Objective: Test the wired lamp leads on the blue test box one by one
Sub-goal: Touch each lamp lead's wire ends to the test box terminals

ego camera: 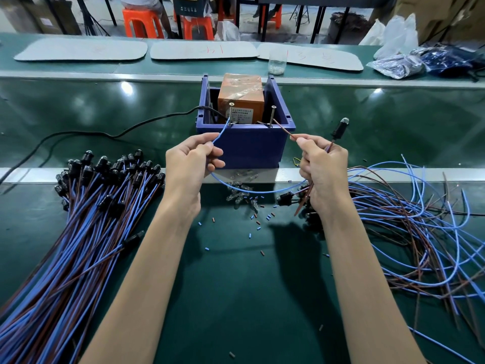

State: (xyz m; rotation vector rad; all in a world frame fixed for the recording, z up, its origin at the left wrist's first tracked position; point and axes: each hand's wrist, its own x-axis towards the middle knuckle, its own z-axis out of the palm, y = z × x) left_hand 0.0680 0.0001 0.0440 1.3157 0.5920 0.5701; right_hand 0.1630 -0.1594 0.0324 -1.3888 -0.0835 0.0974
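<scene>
The left hand (194,158) pinches the blue wire (221,132), the right hand (322,164) the brown wire (284,130), and both tips slant up and inward to the screws (231,112) of the blue box (249,145) just ahead.

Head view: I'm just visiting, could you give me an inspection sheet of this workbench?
Surface: shiny green bench.
Job's things: blue test box holding an orange unit, two screws at its front; bundled leads left, loose leads right.
Clutter: insulation offcuts and clear bulbs between the arms.
Hands: left hand pinches a blue lead, right hand a brown lead; tips reach the screws.
Cables: black cable runs into the box.
Surroundings: orange stools, white pads, plastic bags.
</scene>
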